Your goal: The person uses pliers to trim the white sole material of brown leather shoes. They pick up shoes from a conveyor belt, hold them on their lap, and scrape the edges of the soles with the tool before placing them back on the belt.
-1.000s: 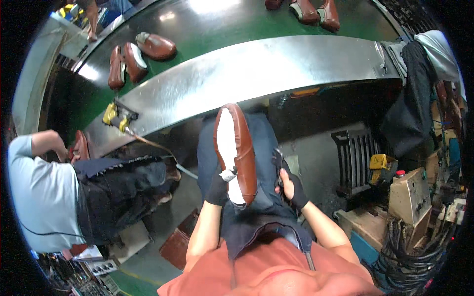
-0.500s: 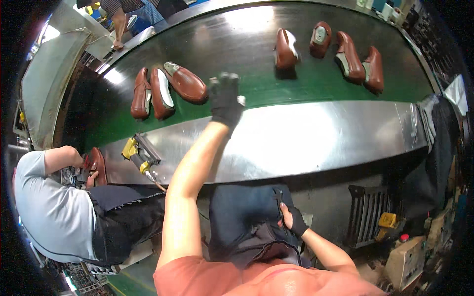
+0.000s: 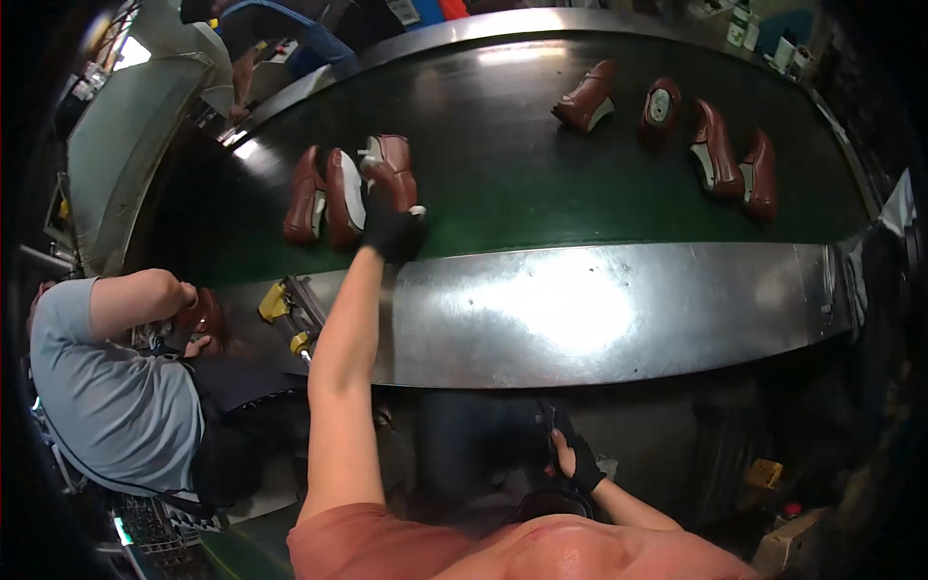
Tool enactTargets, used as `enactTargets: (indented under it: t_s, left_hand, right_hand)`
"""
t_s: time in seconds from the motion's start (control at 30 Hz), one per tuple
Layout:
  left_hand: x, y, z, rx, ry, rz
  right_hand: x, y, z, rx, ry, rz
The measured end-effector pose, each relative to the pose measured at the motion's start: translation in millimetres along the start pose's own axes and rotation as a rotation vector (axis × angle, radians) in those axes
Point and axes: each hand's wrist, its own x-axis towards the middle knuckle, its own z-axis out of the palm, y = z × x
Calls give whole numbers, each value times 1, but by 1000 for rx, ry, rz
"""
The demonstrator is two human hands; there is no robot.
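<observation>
My left hand [image 3: 391,227], in a dark glove with bare fingertips, reaches over the green work surface [image 3: 503,208]. Its fingers and thumb are around a reddish-brown shoe [image 3: 394,155], whose near part the hand covers. Just left of it stand a brown shoe with a pale opening [image 3: 340,208] and another brown shoe [image 3: 305,198]. Down by my lap, my gloved right hand [image 3: 577,459] is closed around a slim dark hand tool [image 3: 547,418]; it is too dim to tell its exact kind.
Several brown shoes [image 3: 710,145] stand at the far right. A yellow-and-black nail gun [image 3: 290,307] lies on the metal ledge [image 3: 464,329]. At the left, a co-worker [image 3: 121,387] handles a brown shoe [image 3: 203,319]. Bottles [image 3: 739,27] stand at the back right.
My left hand has moved left onto the nearest shoe, and that shoe has turned. The leftmost shoe of the right group now points another way. My right hand stays low with the tool.
</observation>
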Motion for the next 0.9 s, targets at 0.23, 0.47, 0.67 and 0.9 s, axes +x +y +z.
enactTargets:
  t_s: [0.23, 0.47, 0.67, 0.9]
  left_hand:
    - [-44, 47, 25, -65, 35, -115]
    - [-68, 56, -28, -1523, -252, -414]
    - [-250, 11, -27, -1657, -495, -347]
    - [-420, -9, 11, -1716, -426, -447]
  right_hand:
    - [3, 27, -3, -72, -87, 107]
    - [-29, 14, 12, -79, 50, -70]
    - [-37, 31, 23, -131, 152, -261]
    - [-121, -8, 45, 6, 232, -578]
